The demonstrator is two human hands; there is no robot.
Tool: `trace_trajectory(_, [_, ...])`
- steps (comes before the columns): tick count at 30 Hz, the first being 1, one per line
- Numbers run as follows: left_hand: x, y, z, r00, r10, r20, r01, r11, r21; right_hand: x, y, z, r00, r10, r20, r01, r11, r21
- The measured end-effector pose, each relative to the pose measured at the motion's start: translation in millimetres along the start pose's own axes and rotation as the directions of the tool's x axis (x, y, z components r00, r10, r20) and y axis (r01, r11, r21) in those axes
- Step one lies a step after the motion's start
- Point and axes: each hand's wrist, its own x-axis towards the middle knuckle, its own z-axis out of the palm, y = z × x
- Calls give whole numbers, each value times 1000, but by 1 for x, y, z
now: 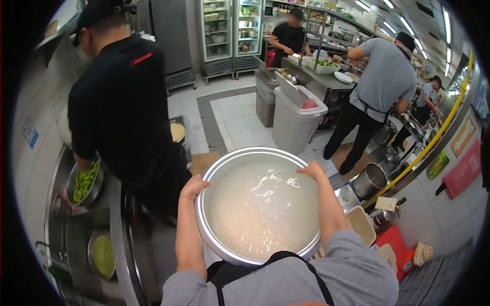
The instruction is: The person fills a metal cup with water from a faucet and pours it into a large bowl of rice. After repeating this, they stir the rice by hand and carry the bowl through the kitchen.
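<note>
A large round metal pot (202, 224) is held in front of my body. Cloudy whitish water (265, 204) fills much of it, with a paler mass, perhaps rice, showing beneath the surface. My left hand (194, 187) is closed over the rim on the left side, thumb toward the inside. On the opposite side, my right hand (312, 171) grips the rim in the same way. The fingers under the rim are hidden on both hands. The near edge of the pot sits close against my apron (240, 273).
At left, a co-worker in black (120, 102) stands by a sink counter (116, 239) with a bowl of green vegetables (86, 182). Ahead are a lidded bin (296, 122) and glass-door fridges (218, 35). A co-worker in grey (385, 71) stands right, near a steel pot (370, 182).
</note>
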Motion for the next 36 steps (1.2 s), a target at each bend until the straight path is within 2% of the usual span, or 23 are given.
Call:
trace_trajectory(1, [26, -9, -1, 998, 46, 32, -46, 999, 11, 5, -2, -9, 1000, 14, -8, -14, 1000, 2])
trace_trajectory(3, [61, 18, 2, 997, -30, 66, 23, 995, 98, -2, -13, -28, 988, 148, 32, -151, 974, 170])
trace_trajectory(4, [83, 35, 5, 995, -75, 71, 61, 983, 174, 15, 0, -23, 986, 167, 22, -169, 972, 164])
trace_trajectory(6, [153, 35, 9, 995, 0, 99, -16, 987, 159, 62, 30, -8, 984, 108, -141, -108, 994, 7])
trace_trajectory(7, [185, 33, 15, 993, 53, 108, -70, 985, 157, 64, 32, -15, 974, 146, -172, -135, 988, 71])
trace_trajectory(8, [199, 25, 18, 989, 86, 119, -104, 982, 160, 56, 30, -25, 974, 166, -156, -156, 985, 75])
trace_trajectory(9, [195, 59, 22, 977, -19, 211, -12, 990, 143, 56, 21, -42, 964, 241, -111, -225, 963, 146])
trace_trajectory(10, [209, 64, 28, 977, -32, 209, 2, 990, 144, 66, 13, -51, 951, 300, -71, -280, 937, 210])
trace_trajectory(12, [243, 73, 28, 979, 33, 202, -74, 977, 201, 102, 21, -48, 951, 294, -100, -273, 944, 185])
trace_trajectory(14, [291, 66, 29, 979, 44, 200, -83, 978, 193, 142, 23, -52, 945, 306, -112, -293, 948, 122])
trace_trajectory(18, [357, 70, 34, 986, 10, 166, -40, 984, 173, 230, 13, -62, 952, 289, -100, -284, 957, 58])
trace_trajectory(19, [373, 76, 29, 990, -3, 143, -23, 984, 179, 252, 5, -68, 961, 270, -62, -263, 960, 100])
trace_trajectory(20, [389, 81, 23, 993, -3, 116, -18, 983, 184, 277, -2, -68, 966, 235, -108, -229, 971, 61])
trace_trajectory(22, [407, 83, 12, 991, 123, 53, -129, 986, 108, 324, -20, -71, 980, 167, -113, -163, 986, 42])
trace_trajectory(23, [425, 82, 2, 996, 84, 7, -83, 961, 262, 352, -27, -67, 986, 135, -102, -131, 990, 48])
trace_trajectory(24, [437, 76, -6, 998, 56, -4, -52, 964, 260, 375, -32, -61, 989, 126, -74, -124, 992, 39])
trace_trajectory(26, [459, 91, -26, 999, -42, -17, 43, 999, 31, 418, -65, -64, 995, 69, -74, -64, 996, 69])
trace_trajectory(27, [475, 94, -37, 1000, -11, -6, 11, 997, 79, 439, -77, -61, 994, 63, -86, -56, 995, 84])
trace_trajectory(30, [520, 110, -65, 994, -55, -90, 69, 984, 165, 503, -117, -52, 992, 25, -122, -14, 996, 93])
trace_trajectory(31, [544, 109, -78, 991, -57, -124, 76, 985, 154, 529, -128, -47, 996, 31, -86, -17, 987, 159])
trace_trajectory(34, [621, 122, -116, 988, 12, -152, 24, 973, 231, 614, -160, -28, 998, -11, -61, 22, 983, 184])
trace_trajectory(35, [638, 130, -127, 989, 28, -147, 10, 968, 252, 636, -171, -19, 978, -19, -210, 47, 991, 126])
trace_trajectory(36, [657, 140, -137, 990, 49, -131, -10, 958, 286, 662, -179, -17, 977, -1, -212, 32, 989, 141])
